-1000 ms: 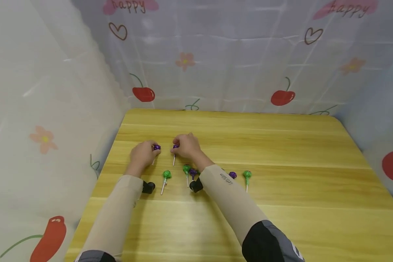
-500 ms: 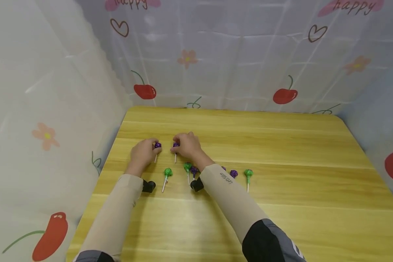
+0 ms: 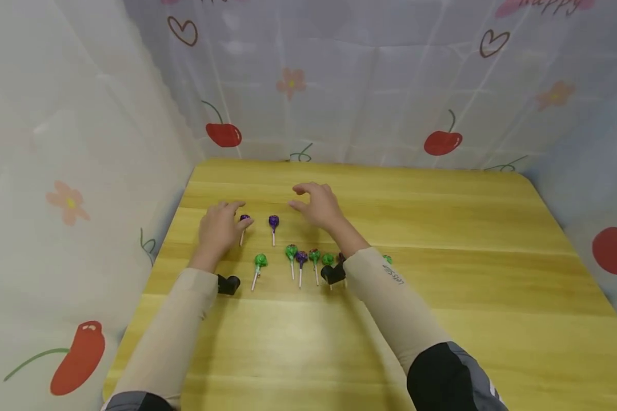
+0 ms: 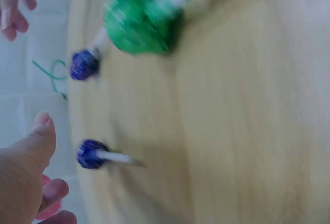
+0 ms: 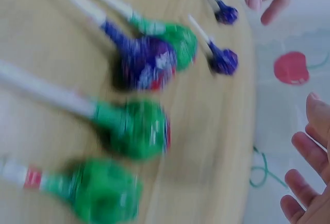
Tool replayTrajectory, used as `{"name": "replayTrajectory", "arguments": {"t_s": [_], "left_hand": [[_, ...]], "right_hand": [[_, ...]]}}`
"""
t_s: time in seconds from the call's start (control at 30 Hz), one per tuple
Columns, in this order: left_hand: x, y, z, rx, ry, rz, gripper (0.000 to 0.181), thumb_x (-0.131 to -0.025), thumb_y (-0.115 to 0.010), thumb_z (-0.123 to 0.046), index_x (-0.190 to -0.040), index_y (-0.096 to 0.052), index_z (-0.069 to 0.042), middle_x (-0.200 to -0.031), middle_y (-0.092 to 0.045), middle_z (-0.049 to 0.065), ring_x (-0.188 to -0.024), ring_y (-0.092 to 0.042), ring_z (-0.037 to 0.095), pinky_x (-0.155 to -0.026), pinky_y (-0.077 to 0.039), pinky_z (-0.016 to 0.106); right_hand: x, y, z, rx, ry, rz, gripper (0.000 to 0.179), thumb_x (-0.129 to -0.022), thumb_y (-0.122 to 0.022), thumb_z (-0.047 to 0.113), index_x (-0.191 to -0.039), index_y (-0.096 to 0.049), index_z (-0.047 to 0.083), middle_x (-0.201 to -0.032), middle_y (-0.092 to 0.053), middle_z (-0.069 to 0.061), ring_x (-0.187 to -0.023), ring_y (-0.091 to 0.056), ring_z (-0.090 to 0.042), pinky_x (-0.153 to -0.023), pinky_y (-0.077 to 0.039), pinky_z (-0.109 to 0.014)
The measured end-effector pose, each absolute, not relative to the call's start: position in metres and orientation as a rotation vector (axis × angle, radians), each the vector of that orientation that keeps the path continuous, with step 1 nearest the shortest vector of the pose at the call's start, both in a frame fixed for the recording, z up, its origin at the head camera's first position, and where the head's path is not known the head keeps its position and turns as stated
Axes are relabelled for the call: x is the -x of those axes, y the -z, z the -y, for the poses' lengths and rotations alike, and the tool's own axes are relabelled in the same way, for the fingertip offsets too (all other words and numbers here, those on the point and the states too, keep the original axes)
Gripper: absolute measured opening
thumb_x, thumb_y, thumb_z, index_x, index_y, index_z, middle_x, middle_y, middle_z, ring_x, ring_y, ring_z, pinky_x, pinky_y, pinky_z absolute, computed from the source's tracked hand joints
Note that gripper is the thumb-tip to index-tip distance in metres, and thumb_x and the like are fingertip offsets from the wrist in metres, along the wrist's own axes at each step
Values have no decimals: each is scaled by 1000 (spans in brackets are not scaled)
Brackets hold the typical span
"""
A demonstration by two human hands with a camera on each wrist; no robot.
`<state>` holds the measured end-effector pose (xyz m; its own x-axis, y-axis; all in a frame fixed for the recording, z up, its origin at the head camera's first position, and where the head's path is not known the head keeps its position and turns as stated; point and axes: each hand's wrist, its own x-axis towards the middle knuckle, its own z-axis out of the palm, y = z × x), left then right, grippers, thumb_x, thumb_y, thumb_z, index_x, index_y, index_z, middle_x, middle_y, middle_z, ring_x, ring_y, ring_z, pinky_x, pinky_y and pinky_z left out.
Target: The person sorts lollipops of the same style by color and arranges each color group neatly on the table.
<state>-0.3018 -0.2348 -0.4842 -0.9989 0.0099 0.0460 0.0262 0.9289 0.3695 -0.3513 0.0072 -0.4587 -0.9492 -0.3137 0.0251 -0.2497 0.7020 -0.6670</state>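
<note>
My left hand (image 3: 219, 231) is spread beside a purple lollipop (image 3: 244, 218), thumb and fingers apart; the left wrist view shows a gap between the hand and that lollipop (image 4: 92, 154). To its right a second purple lollipop (image 3: 273, 221) lies on the table, its stick toward me. My right hand (image 3: 319, 206) hovers beyond and to the right of it, fingers spread and holding nothing. Nearer to me lies a row of lollipops: a green one (image 3: 260, 261) at left, then a green (image 3: 291, 251), a purple (image 3: 301, 258) and more green ones (image 3: 314, 255). My right forearm hides part of the row.
The wooden table (image 3: 288, 354) reaches back to a printed curtain (image 3: 365, 103), and another sheet (image 3: 67, 268) hangs at the left. A green lollipop (image 3: 387, 259) peeks out beyond my right sleeve (image 3: 391, 297). A black wrist camera (image 3: 333, 274) overhangs the row.
My right hand has let go of its purple lollipop and moved away to the right and back. My left fingers have opened from the other purple one. Both lollipops lie on the table.
</note>
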Motion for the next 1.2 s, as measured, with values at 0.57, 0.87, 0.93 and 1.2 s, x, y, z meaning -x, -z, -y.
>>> {"name": "replayTrajectory", "arguments": {"t_s": [0.57,0.87,0.93,1.2], "left_hand": [[261,468,149,495,542,3097,51,-91,-69,-46,-135,-60,-21,-134,-59,7,-122,-50,32,-100,-43,53],[253,476,140,522,534,3125,50,-91,-70,-45,-133,-62,-19,-124,-59,6,-113,-49,27,-94,-44,49],[253,476,142,495,559,3124,50,-90,-71,-44,-132,-62,-19,-124,-59,6,-114,-50,28,-95,-43,50],[252,478,138,535,545,3129,48,-90,-71,-43,-131,-63,-20,-124,-60,5,-115,-51,26,-97,-45,49]], "right_hand": [[309,462,-80,649,1050,-2823,45,-96,-66,34,-135,-61,13,-132,-64,-5,-125,-47,-29,-109,-36,-53],[288,474,-93,638,921,-2801,45,-95,-68,33,-136,-61,15,-133,-64,-2,-125,-47,-28,-107,-35,-54],[285,475,-95,637,903,-2802,46,-95,-67,34,-136,-60,15,-136,-62,-2,-128,-46,-29,-111,-32,-56],[281,480,-105,656,903,-2820,44,-95,-67,33,-135,-61,14,-138,-61,-4,-131,-45,-31,-112,-30,-58]]}}
